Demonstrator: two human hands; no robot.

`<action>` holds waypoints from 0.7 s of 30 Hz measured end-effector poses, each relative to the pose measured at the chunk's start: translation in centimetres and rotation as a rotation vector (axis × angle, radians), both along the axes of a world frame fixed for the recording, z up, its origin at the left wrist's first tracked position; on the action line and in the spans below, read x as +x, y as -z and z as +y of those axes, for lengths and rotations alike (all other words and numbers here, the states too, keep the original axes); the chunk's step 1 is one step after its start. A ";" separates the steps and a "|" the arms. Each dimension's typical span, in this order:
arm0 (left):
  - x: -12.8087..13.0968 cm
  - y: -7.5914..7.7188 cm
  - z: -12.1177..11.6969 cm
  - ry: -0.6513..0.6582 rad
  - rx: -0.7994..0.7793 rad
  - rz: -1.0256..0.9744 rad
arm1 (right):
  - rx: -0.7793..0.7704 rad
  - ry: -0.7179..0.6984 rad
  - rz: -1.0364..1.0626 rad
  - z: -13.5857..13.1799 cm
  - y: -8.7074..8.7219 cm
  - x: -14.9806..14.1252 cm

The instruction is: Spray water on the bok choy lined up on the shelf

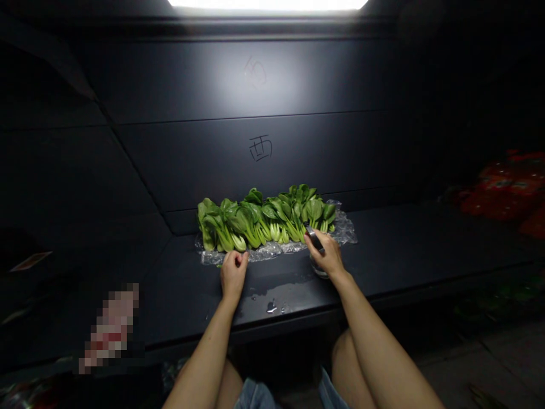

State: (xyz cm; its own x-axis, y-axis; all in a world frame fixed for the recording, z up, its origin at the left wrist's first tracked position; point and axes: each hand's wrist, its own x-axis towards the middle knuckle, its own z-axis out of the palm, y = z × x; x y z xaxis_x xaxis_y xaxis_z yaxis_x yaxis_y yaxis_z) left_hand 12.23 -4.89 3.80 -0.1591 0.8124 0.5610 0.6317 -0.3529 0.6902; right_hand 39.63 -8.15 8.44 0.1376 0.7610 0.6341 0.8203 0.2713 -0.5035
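Observation:
A row of bok choy (255, 221) lies side by side on crumpled clear plastic film (266, 250), leaves toward the back panel and pale stems toward me. In front of the row's left part is my left hand (233, 274), fingers curled closed at the film's front edge, with nothing visible in them. My right hand (330, 255) grips a spray bottle (314, 238) by its dark trigger head, in front of the row's right end. The bottle's clear body shows below the hand, partly hidden by it.
Water drops (271, 307) wet the dark shelf (293, 284) near its front edge. Dark panels with handwritten marks (260, 147) rise behind, under a bright lamp (268, 4). Red packages (506, 187) sit at far right. A card (30, 261) lies at left, beyond a pixelated patch.

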 end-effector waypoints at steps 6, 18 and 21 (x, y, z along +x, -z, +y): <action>-0.2 0.0 0.2 -0.015 0.018 0.000 | -0.008 0.009 -0.022 0.1 0.1 -0.1; -0.4 1.1 1.0 -0.041 0.011 -0.070 | 0.042 -0.002 -0.024 0.1 0.1 -0.3; -0.5 1.1 1.0 -0.063 0.030 -0.056 | 0.048 -0.009 -0.026 0.0 0.0 -0.4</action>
State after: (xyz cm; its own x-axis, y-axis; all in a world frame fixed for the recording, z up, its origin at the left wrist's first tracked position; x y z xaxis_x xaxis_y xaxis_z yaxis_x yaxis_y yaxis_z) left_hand 11.73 -3.86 2.71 -0.2416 0.7827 0.5736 0.6140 -0.3344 0.7150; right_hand 39.22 -8.14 8.46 0.1139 0.7310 0.6728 0.8305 0.3016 -0.4684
